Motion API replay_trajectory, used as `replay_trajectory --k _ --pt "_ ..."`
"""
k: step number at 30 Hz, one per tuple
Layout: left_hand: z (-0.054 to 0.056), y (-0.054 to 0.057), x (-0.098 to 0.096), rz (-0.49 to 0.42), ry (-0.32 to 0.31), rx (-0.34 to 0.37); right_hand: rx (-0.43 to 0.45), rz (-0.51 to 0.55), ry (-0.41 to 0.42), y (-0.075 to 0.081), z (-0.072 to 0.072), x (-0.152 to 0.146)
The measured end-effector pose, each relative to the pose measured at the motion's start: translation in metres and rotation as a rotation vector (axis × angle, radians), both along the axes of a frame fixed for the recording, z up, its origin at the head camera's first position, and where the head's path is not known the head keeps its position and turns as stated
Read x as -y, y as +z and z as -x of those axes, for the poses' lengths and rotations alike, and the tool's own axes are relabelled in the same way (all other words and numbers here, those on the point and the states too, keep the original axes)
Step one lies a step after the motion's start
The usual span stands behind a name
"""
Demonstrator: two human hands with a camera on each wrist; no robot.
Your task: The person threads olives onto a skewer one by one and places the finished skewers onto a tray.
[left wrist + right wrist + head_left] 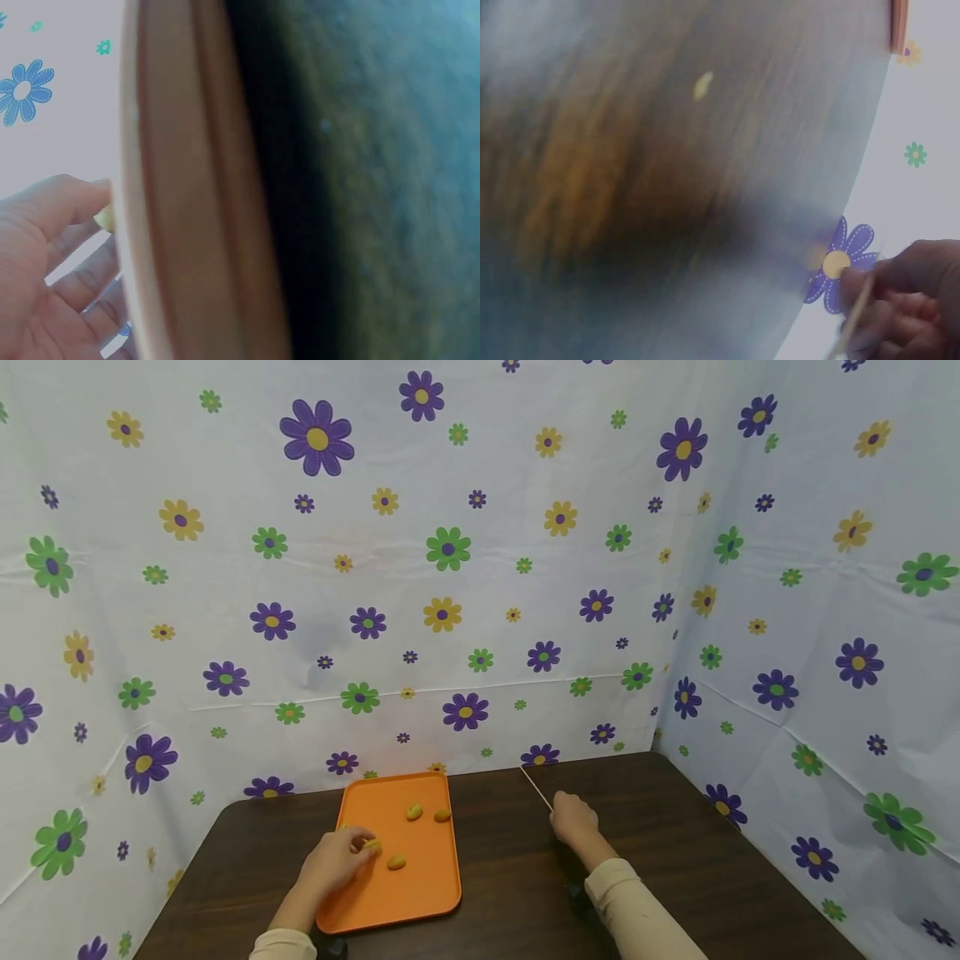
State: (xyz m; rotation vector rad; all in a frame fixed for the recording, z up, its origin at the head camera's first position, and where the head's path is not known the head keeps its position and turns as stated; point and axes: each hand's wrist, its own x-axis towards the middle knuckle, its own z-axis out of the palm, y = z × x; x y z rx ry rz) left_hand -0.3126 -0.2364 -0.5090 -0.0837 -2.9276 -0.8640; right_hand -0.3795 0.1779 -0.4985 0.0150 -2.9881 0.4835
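Note:
My left hand [335, 858] is over the left side of an orange tray [420, 893] and pinches a small yellow oval piece [372, 845] between thumb and fingers. Its greenish-yellow end [106, 218] peeps out at the fingertips in the left wrist view. Several similar oval pieces lie on the tray, one [396, 862] just right of the hand and another [415, 812] farther back. To the right, above the dark table, my right hand [574, 820] holds a thin pale wooden skewer [536, 788] that points away toward the back left. The right wrist view shows the skewer [855, 319] between thumb and fingers.
The dark wooden table [510, 868] extends on both sides of the tray. White flowered cloth [480, 593] hangs behind it and along the right. A small pale oval mark [703, 85] shows on the table in the right wrist view; I cannot tell what it is.

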Motion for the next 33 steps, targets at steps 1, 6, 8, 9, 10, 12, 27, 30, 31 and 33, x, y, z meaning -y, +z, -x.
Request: replay_trajectory --k 1,6,8,9,10,12,27,30,31,33 --pt "0.001 -0.001 0.0 -0.016 -0.005 -0.012 -0.03 0.002 0.01 0.0 0.0 -0.001" --pt "0.004 -0.003 0.002 -0.119 -0.011 -0.053 -0.19 0.021 0.058 -0.001 0.001 -0.002" --pt "0.004 -0.003 0.002 -0.171 -0.012 -0.062 -0.228 0.04 0.075 0.0 0.001 -0.001" --pt "0.004 -0.002 0.002 -0.204 -0.015 -0.065 -0.239 0.054 0.083 0.0 0.001 0.0" --pt "0.004 -0.002 0.002 -0.236 -0.012 -0.063 -0.247 0.068 0.093 0.001 0.0 0.001" --pt "0.004 -0.001 0.001 -0.308 -0.014 -0.051 -0.255 0.093 0.11 0.002 0.0 0.002" --pt "0.011 0.004 -0.014 -0.539 0.05 -0.076 -0.271 0.245 0.155 0.003 0.001 0.008" --pt "0.012 0.003 -0.018 -0.683 0.071 -0.047 -0.258 0.286 0.172 0.003 0.0 0.009" --pt "0.013 0.003 -0.019 -0.745 0.081 -0.025 -0.255 0.297 0.18 0.003 -0.001 0.009" --pt "0.012 0.003 -0.021 -0.862 0.097 0.01 -0.245 0.323 0.193 0.003 -0.002 0.011"
